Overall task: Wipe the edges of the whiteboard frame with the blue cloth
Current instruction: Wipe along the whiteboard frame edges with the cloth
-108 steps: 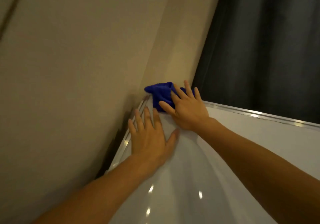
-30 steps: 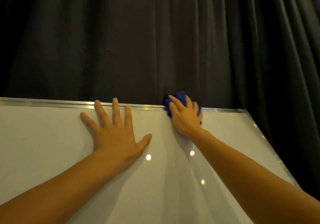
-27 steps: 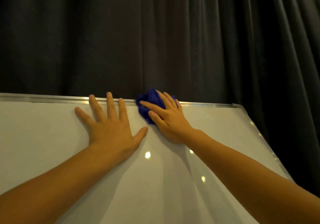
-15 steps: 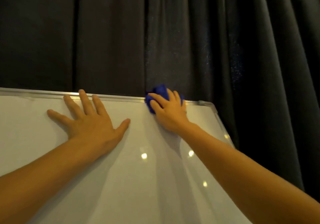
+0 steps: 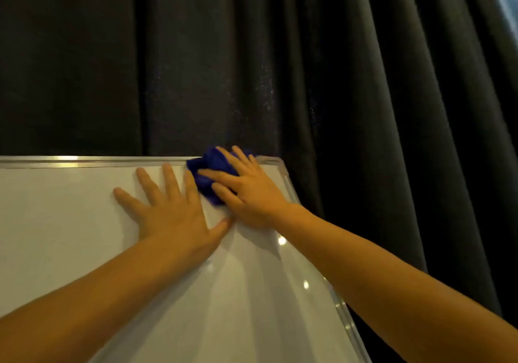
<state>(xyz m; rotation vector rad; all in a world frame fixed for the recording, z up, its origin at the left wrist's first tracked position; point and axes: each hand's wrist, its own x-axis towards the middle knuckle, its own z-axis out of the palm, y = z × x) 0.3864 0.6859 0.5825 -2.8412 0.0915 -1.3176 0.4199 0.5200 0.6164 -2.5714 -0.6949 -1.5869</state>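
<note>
A white whiteboard point(image 5: 70, 222) with a silver metal frame point(image 5: 84, 161) fills the lower left. A bunched blue cloth point(image 5: 208, 172) lies on the top frame edge near the board's upper right corner. My right hand point(image 5: 249, 191) presses down on the cloth, fingers spread over it and pointing left. My left hand point(image 5: 171, 211) lies flat on the board surface just left of the cloth, fingers apart, its thumb touching my right hand. Part of the cloth is hidden under my right palm.
Dark pleated curtains point(image 5: 364, 110) hang right behind the board and along its right side. The frame's right edge point(image 5: 344, 320) runs down toward the bottom of the view. A sliver of bright window point(image 5: 508, 1) shows at the top right.
The cloth and my right hand have travelled right along the top edge to near the right corner. My left hand has slid right with them and now touches my right hand.
</note>
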